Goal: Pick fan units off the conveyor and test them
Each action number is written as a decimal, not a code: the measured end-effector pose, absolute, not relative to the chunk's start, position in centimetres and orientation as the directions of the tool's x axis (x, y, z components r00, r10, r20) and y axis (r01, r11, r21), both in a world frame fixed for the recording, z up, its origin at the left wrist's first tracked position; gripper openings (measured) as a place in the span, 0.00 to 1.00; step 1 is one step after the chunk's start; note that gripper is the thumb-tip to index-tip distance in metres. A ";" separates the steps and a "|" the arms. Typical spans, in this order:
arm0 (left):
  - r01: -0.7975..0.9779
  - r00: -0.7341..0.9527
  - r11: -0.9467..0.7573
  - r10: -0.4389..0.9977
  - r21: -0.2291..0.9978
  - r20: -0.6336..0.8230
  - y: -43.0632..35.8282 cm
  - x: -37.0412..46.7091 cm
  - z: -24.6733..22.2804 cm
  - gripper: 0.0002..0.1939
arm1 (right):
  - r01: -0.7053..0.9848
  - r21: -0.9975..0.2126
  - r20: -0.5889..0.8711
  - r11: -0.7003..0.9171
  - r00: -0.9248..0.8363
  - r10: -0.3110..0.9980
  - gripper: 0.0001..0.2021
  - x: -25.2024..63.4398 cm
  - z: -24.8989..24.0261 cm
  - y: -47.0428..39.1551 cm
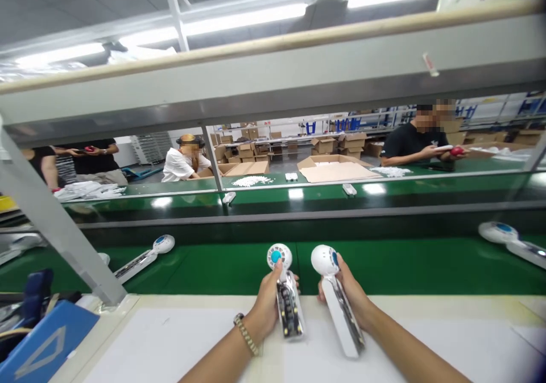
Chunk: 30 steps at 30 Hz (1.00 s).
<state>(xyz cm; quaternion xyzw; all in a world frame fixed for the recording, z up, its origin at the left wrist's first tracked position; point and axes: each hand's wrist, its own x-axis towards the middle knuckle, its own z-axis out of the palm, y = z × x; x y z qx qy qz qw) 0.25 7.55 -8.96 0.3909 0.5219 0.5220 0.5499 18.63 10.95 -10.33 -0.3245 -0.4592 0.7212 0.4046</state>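
Note:
My left hand (269, 296) is closed round a white handheld device (290, 309) with a round head, a blue centre and an open handle showing dark inner parts. A second white device (341, 314) is held in my right hand (350, 286), its round head up and its handle slanting down to the right. The fingers of my right hand wrap behind its neck. Both devices are apart from each other, above the near edge of the white worktop (170, 337) and the green belt (239, 263).
Similar white devices lie on the belt at left (163, 244) and right (499, 233). A slanted metal post (63, 218) and a blue bin (51, 343) stand at left. An overhead beam (273, 75) crosses the view. Several people work beyond, near an open carton (336, 171).

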 end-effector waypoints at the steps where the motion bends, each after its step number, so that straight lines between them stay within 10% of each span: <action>1: -0.083 -0.187 0.066 0.979 0.994 -0.081 8.2 -0.5 -9.1 0.29 | -0.216 -0.968 -0.041 -0.127 -0.365 0.930 0.30 18.7 -10.4 12.0; 6: 0.482 -0.374 -0.099 0.875 0.870 0.307 9.3 -3.4 -10.1 0.32 | 0.189 -0.966 0.188 0.178 0.036 0.981 0.29 19.0 -11.4 15.3; 10: 0.855 -0.089 -0.146 0.904 0.497 0.419 7.8 -1.9 -10.7 0.34 | 0.491 -0.754 0.434 0.435 -0.124 0.892 0.16 18.7 -12.3 13.9; 16: 0.905 0.252 -0.313 0.940 0.289 0.228 5.3 1.1 -9.6 0.41 | 0.618 -0.521 0.548 0.588 -0.285 0.786 0.18 17.2 -11.6 10.0; 30: 0.839 0.506 -0.514 0.858 0.179 0.092 -5.6 6.5 -9.6 0.35 | 0.483 -0.735 0.473 0.476 -0.139 0.870 0.21 17.2 -10.8 0.8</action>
